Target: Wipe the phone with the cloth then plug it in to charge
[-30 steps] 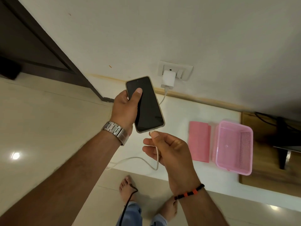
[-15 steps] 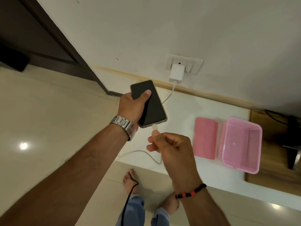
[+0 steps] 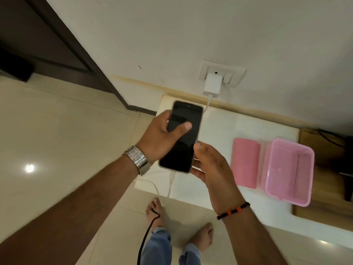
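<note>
While both hands are in view, I count one phone (image 3: 181, 138), held above the near left corner of the white desk (image 3: 219, 131) with its dark screen facing up. My left hand (image 3: 162, 136) grips it from the left edge, thumb laid across the glass, a metal wristwatch (image 3: 138, 159) on that wrist. My right hand (image 3: 210, 165) holds the phone's lower right side, thumb tip against the right edge and fingers curled beneath; whether those fingers press the back I cannot tell. One beaded bracelet (image 3: 234, 210) circles the right wrist.

One white charging cable (image 3: 170, 181) enters the phone's bottom edge, hangs down past the desk's front edge, and loops away to the left; another stretch of it climbs behind the phone to one white charger (image 3: 212, 85), seated in one wall socket plate (image 3: 221, 73).

On the desk, to the right of the hands and well apart from the phone, lies one folded pink cloth (image 3: 245, 162), and just beside it on the right sits one pink plastic basket (image 3: 288, 172), part of it resting on a wooden surface (image 3: 324, 188).

Below, I see two bare feet on the tiled floor (image 3: 57, 140), and one black cord (image 3: 147, 236) hanging near the left foot (image 3: 154, 209).
</note>
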